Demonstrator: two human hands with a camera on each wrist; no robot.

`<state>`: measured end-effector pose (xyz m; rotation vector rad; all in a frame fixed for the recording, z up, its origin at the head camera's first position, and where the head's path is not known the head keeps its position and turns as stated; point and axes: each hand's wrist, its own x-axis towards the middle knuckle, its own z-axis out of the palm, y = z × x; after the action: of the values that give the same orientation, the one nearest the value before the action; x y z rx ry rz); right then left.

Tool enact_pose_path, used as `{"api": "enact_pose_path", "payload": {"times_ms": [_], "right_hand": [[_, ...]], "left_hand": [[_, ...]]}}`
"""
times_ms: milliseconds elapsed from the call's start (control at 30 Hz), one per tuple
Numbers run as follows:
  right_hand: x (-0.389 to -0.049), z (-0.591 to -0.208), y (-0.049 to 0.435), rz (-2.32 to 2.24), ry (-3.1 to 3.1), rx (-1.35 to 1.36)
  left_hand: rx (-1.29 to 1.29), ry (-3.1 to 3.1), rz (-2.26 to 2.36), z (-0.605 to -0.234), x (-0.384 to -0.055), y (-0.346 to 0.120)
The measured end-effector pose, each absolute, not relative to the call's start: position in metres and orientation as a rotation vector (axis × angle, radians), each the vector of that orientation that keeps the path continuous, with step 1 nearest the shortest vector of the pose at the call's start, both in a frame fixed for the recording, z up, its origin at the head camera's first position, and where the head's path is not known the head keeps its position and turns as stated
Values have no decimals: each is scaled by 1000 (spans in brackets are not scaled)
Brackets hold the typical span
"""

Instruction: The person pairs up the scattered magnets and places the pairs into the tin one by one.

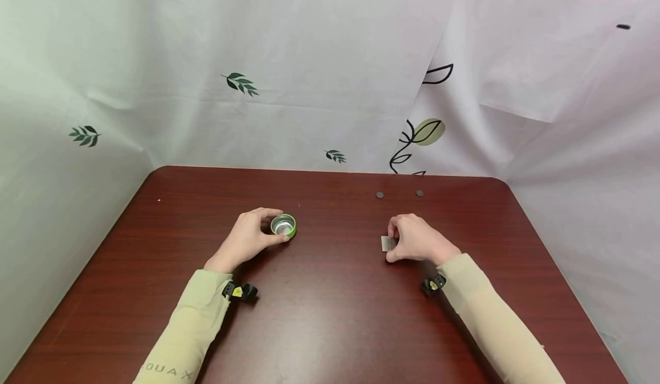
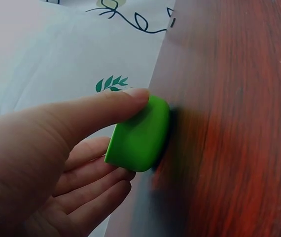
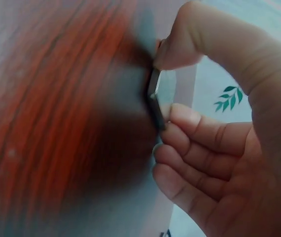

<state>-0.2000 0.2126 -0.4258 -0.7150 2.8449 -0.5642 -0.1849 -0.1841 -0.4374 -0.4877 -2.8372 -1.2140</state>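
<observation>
My left hand (image 1: pixel 247 236) grips a small round green tin (image 1: pixel 291 232) between thumb and fingers, left of the table's middle. The tin's open top faces up and its bare metal inside shows. In the left wrist view the thumb lies along the tin's green side (image 2: pixel 139 140), close to the tabletop. On the right, my right hand (image 1: pixel 416 239) pinches a small silver metal hinge (image 1: pixel 385 243) between thumb and fingers. The right wrist view shows the hinge (image 3: pixel 154 91) edge-on, its two leaves at a slight angle, just by the table surface. Fingers cover part of it.
Two small dark discs (image 1: pixel 380 195) lie apart near the back edge of the reddish-brown wooden table (image 1: pixel 319 304). A tiny white speck (image 1: pixel 158 200) is at the far left. White cloth (image 1: pixel 309 57) with leaf prints hangs behind and at both sides.
</observation>
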Motion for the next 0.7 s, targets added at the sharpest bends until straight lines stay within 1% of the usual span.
{"api": "enact_pose_path", "payload": {"times_ms": [233,700], "right_hand": [[-200,-431,217,-607,2858,-681],[-199,-433,220,-659,2880,-680]], "left_hand": [[-506,-2809,-1209,-438,-186,-182],[-596,-2781,-1243,-439,-188,-161]]}}
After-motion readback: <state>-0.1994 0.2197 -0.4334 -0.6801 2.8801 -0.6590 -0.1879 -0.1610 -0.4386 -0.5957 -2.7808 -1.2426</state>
